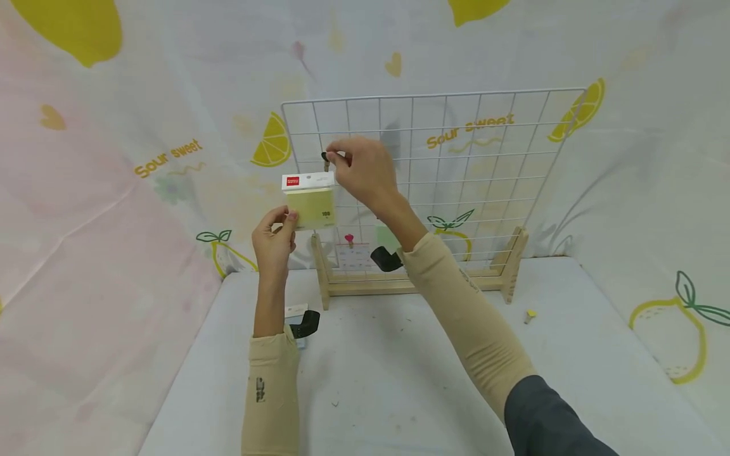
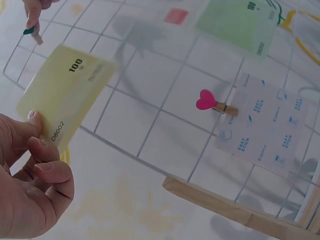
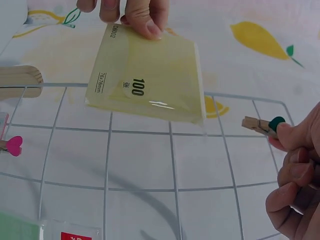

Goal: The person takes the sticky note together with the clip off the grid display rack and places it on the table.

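Note:
My left hand (image 1: pixel 275 240) pinches the lower left corner of a yellow sticky-note pack (image 1: pixel 312 209), held upright in front of the wire grid (image 1: pixel 445 158). Between the thumb and finger of my right hand (image 1: pixel 367 171) is a small wooden clothespin (image 3: pixel 257 125) with a dark green end. The clothespin is just above the pack's white top strip, near the grid's upper left. In the left wrist view a pink heart clothespin (image 2: pixel 212 101) grips a printed sheet (image 2: pixel 265 125) on the grid. A green sticky-note pack (image 2: pixel 237 25) hangs beside it.
A wooden stand (image 1: pixel 376 286) holds the grid up on the white table (image 1: pixel 399 380). One yellow-topped clothespin (image 1: pixel 530 315) lies on the right of the table. Another pack (image 1: pixel 296 310) lies partly hidden behind my left forearm. Lemon-print cloth (image 1: pixel 199 95) hangs behind.

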{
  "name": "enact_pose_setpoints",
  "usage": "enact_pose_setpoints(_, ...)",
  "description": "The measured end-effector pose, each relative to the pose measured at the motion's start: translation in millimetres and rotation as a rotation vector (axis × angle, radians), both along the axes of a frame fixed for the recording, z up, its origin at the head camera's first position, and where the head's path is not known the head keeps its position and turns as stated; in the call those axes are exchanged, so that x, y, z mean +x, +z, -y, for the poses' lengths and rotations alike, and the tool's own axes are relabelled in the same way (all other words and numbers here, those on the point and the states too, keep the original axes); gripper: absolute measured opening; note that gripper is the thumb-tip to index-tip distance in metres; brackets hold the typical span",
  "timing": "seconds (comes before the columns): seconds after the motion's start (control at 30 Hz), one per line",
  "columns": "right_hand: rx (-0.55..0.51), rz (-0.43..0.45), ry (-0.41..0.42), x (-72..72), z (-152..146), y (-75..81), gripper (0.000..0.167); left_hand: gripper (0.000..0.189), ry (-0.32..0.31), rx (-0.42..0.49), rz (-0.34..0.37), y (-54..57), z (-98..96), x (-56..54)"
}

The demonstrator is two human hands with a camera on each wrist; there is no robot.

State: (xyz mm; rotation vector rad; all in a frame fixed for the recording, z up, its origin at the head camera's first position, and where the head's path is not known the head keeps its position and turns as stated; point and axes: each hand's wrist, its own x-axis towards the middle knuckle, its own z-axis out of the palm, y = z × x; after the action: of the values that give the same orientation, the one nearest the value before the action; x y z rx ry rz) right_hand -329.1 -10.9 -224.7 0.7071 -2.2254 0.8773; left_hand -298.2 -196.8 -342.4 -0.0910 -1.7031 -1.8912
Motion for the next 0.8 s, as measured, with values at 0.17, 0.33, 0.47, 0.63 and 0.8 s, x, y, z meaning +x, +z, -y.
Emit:
enact_pose_setpoints(0.17, -0.014, 0.006, 0.013, 1.3, -3, -4.8, 0.018, 0.028, 0.010, -0.013, -0.021, -1.6, 2.8, 3.8)
enact_pose_setpoints(0.33, -0.022, -0.017, 0.029, 3.7, -7, -8.4, 0.019, 0.028, 0.018, -0.015, -0.013, -2.5, 4.3, 6.4)
enact_pose_setpoints(0.47, -0.023, -0.019, 0.031, 5.6, -10, -11.5, 0.019, 0.029, 0.022, -0.021, 0.006, -3.9, 6.7, 8.3)
enact_pose_setpoints(0.63, -0.026, -0.016, 0.044, 6.7, -14, -18.1, 0.017, 0.027, 0.026, -0.016, 0.025, -5.9, 11.7, 12.5)
enact_pose_setpoints(0.8, -0.017, -0.023, 0.056, 8.8, -18, -25.9, 0.017, 0.028, 0.035, -0.029, 0.027, -8.6, 16.0, 13.8)
